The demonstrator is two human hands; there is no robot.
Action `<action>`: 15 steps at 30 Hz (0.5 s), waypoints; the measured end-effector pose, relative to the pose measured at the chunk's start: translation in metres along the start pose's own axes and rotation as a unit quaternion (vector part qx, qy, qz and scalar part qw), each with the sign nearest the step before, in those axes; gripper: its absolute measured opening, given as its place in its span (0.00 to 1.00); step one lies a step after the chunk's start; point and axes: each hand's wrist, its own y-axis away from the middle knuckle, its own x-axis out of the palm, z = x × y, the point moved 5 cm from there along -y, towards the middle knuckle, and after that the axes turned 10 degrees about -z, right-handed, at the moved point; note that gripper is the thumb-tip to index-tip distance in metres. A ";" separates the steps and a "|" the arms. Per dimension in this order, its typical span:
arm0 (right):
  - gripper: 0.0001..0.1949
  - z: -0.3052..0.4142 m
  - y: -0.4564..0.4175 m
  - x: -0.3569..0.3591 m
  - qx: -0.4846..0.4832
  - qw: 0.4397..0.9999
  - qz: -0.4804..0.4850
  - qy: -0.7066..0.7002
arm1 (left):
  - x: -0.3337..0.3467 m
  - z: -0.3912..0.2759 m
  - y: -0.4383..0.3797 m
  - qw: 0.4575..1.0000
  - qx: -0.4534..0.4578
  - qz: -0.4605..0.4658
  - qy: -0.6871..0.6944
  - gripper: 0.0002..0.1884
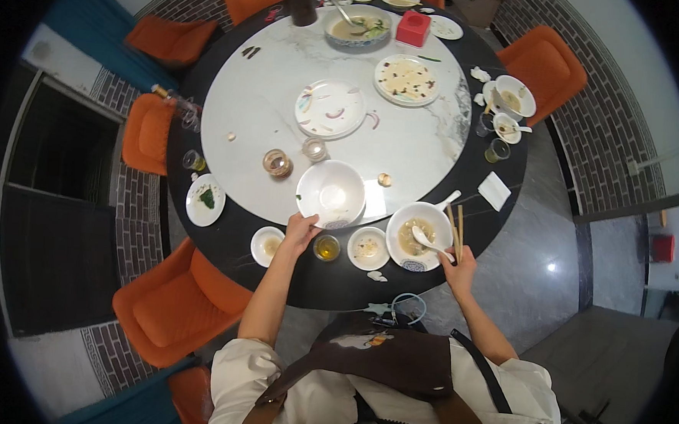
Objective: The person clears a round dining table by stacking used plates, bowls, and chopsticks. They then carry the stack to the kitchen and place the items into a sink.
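My left hand [302, 232] grips the near rim of a large white bowl [330, 191] at the front of the marble turntable; a green scrap clings to its inner wall. My right hand [460, 267] holds wooden chopsticks [458, 232] and touches the right rim of a soup bowl [393, 238]. A white spoon [424, 238] lies in that bowl, its handle end at my right fingers. Between the hands stand a glass of yellow liquid [326, 248] and a small plate with food scraps [368, 248]. A small bowl [267, 247] sits left of my left forearm.
On the turntable [252, 109] are two jars, a plate with onion scraps [330, 109], an oily plate [406, 80], a soup basin [357, 26], a red tissue box [413, 29] and a dark jar [299, 2]. Used dishes and glasses line the black table edge; orange chairs [167, 309] surround it.
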 end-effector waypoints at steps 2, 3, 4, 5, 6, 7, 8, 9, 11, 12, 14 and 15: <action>0.13 -0.029 0.003 0.006 0.092 0.996 -0.014 -0.013 | 0.001 0.002 0.005 1.000 0.013 -0.016 -0.005 0.15; 0.13 -0.036 0.000 0.011 0.132 0.991 0.001 -0.022 | -0.016 -0.002 0.008 0.995 0.052 -0.057 -0.070 0.15; 0.13 -0.042 -0.003 0.014 0.173 0.984 0.014 -0.028 | -0.036 -0.005 0.013 0.982 0.089 -0.093 -0.135 0.15; 0.13 -0.048 -0.006 0.016 0.214 0.976 0.026 -0.033 | -0.058 -0.007 0.020 0.963 0.124 -0.130 -0.199 0.16; 0.12 -0.061 -0.005 0.015 0.239 0.969 0.065 0.001 | -0.071 -0.013 0.033 0.909 0.184 -0.213 -0.309 0.15; 0.11 -0.072 -0.004 0.014 0.240 0.967 0.081 -0.017 | -0.084 -0.019 0.050 0.831 0.242 -0.287 -0.411 0.14; 0.11 -0.072 -0.005 0.023 0.227 0.967 0.109 -0.048 | -0.123 -0.012 0.061 0.793 0.278 -0.368 -0.399 0.13; 0.12 -0.069 -0.008 0.033 0.210 0.964 0.140 -0.079 | -0.163 0.000 0.071 0.746 0.310 -0.450 -0.381 0.12; 0.15 -0.071 -0.011 0.042 0.204 0.961 0.162 -0.097 | -0.198 0.020 0.075 0.716 0.270 -0.498 -0.409 0.14; 0.15 -0.074 -0.012 0.042 0.219 0.958 0.159 -0.099 | -0.191 0.031 0.072 0.847 0.094 -0.455 -0.259 0.18; 0.15 -0.080 -0.008 0.040 0.243 0.951 0.153 -0.115 | -0.191 0.053 0.050 0.936 0.062 -0.333 -0.096 0.18; 0.14 -0.087 -0.007 0.040 0.260 0.947 0.145 -0.125 | -0.185 0.058 0.044 0.963 0.045 -0.266 -0.009 0.18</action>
